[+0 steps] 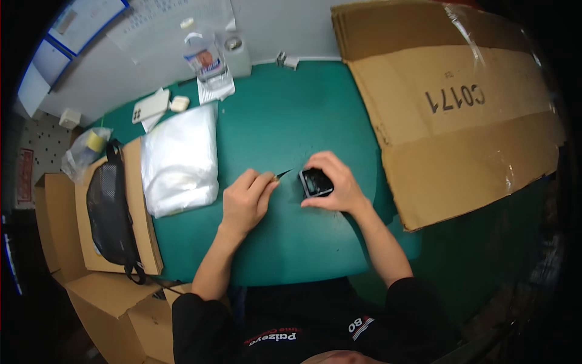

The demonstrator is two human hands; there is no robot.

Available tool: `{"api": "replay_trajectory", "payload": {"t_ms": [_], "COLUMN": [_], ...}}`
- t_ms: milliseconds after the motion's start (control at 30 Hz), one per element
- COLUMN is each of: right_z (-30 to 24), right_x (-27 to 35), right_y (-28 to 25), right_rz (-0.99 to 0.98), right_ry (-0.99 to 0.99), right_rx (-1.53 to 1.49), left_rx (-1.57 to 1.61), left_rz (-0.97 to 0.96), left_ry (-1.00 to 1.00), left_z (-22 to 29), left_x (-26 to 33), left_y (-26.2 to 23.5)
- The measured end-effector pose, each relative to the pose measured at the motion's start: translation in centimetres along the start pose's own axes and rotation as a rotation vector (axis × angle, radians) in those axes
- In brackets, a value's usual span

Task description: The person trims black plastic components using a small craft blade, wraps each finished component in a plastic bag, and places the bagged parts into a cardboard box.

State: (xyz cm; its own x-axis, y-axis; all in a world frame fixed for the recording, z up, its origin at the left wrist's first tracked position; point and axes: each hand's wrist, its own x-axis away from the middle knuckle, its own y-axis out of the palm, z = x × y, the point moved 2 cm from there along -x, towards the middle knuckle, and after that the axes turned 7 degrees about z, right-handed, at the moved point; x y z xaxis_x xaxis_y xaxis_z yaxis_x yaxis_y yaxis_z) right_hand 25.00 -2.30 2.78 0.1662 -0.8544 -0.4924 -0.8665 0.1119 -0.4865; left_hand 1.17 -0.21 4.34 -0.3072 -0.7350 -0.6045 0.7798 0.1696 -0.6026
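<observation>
The left hand (245,200) is pinching a slim, dark, pointed metal tool (282,175) between thumb and fingertips, fingers curled in tight around its handle end; the tip is aiming rightward across a narrow gap of table, just short of the other hand's object; the right hand (335,182) is clamping down on a small, black, glossy rectangular device (316,182), thumb below it and fingers arched over its far edge, pressing it against the green tabletop (285,115); both forearms are coming up from the lower edge, black short sleeves showing at the bottom.

Just to the left of the left hand, a stack of clear, crinkled plastic bags (180,158) is lying flat on the table; further left still, a black mesh pouch with a strap (111,209) is resting on a flat piece of brown cardboard (142,224); beyond the bags, away from the person, a white phone-shaped slab (150,106) and a small cream-coloured case (179,104) are sitting near the wall; a clear plastic bottle with a blue label (207,60) is standing on a paper sheet well ahead of the left hand.

To the right of the right hand, a large, flattened brown cardboard box with clear tape (461,103) is covering that side of the table, its near edge close beside the wrist.
</observation>
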Motion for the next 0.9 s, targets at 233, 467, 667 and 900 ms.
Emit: {"api": "replay_trajectory", "payload": {"t_ms": [233, 467, 667, 900], "right_z": [0.7, 0.4, 0.8, 0.7], "right_x": [0.7, 0.7, 0.9, 0.9], "right_y": [0.8, 1.3, 1.3, 1.4], "right_rz": [0.079, 0.087, 0.105, 0.093], "right_ry": [0.019, 0.004, -0.007, 0.012], "right_rx": [-0.004, -0.001, 0.002, -0.006], "left_rx": [-0.091, -0.084, -0.133, -0.155], "left_rz": [-0.070, -0.140, -0.200, -0.223], "left_ry": [0.107, 0.096, 0.057, 0.029], "left_z": [1.3, 1.7, 2.1, 2.6], "left_x": [0.4, 1.2, 1.3, 1.4], "left_y": [-0.1, -0.1, -0.1, -0.4]}}
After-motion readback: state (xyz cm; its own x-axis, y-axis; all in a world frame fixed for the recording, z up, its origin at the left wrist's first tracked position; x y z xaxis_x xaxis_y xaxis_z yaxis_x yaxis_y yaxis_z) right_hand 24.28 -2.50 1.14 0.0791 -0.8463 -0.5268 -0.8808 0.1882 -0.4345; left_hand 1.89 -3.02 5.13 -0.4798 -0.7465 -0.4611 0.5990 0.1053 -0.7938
